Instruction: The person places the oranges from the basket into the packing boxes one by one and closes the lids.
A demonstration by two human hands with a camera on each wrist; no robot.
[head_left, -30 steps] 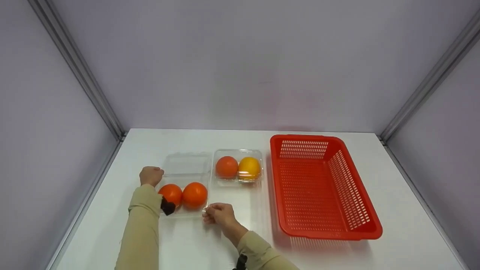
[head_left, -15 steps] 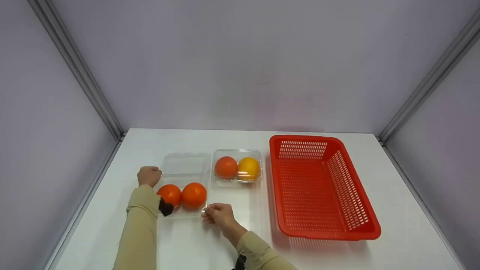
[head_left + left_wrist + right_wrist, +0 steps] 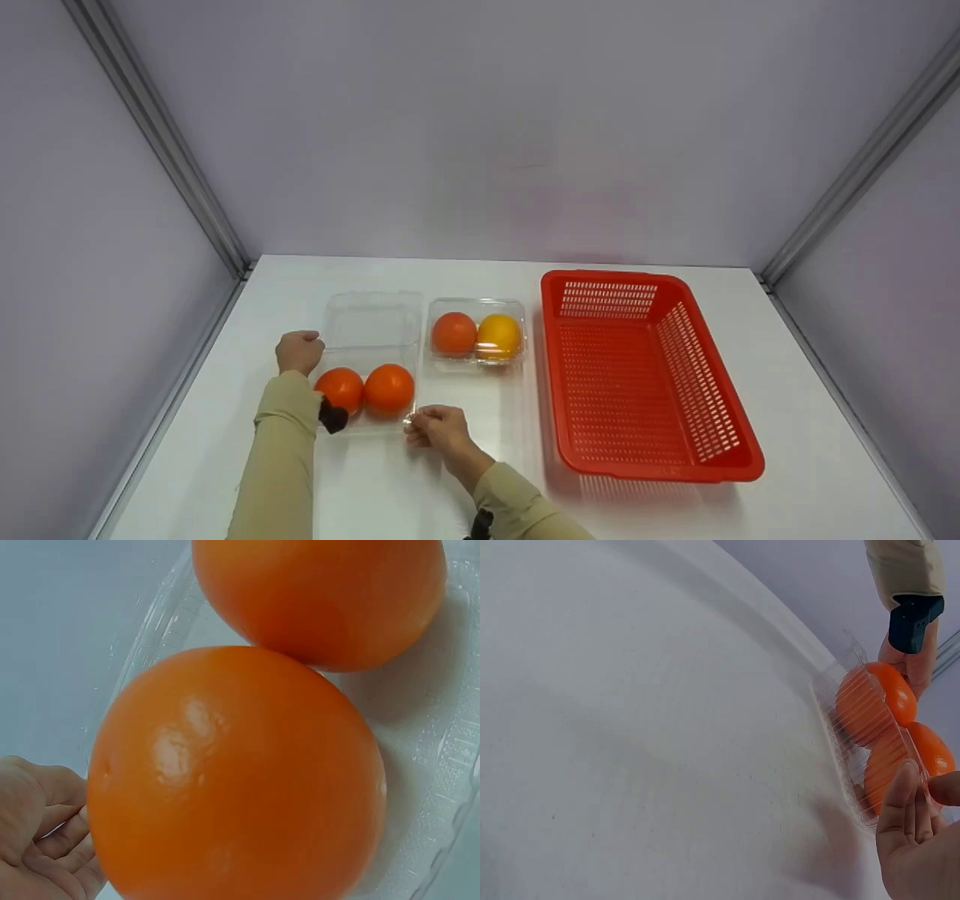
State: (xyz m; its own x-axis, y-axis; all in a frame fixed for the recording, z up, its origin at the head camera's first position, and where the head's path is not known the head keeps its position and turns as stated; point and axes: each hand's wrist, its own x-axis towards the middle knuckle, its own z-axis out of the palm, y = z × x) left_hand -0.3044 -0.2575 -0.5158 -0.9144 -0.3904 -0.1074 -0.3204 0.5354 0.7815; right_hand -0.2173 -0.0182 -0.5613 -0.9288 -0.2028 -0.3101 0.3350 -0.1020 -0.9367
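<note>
A clear plastic clamshell container [image 3: 373, 431] lies open on the white table, its lid [image 3: 373, 319] spread toward the back. Two oranges sit side by side in its base: a left orange [image 3: 340, 390] and a right orange [image 3: 388, 389]. At the container's left edge, near the hinge, my left hand [image 3: 300, 352] is curled against the rim. Its fingertips are partly hidden behind an orange [image 3: 236, 772] in the left wrist view. My right hand [image 3: 442, 431] pinches the front right corner of the container, thumb against fingers, as the right wrist view shows.
Behind and to the right stands a closed clear container [image 3: 477, 305] with an orange fruit [image 3: 454, 334] and a yellow fruit [image 3: 499, 335] inside. A red perforated basket [image 3: 559, 390] stands at the right. Grey-white walls enclose the back and sides.
The lid's far edge has shifted toward the back and appears higher. Both hands stay nearly in place, and the oranges keep their spots in the base.
</note>
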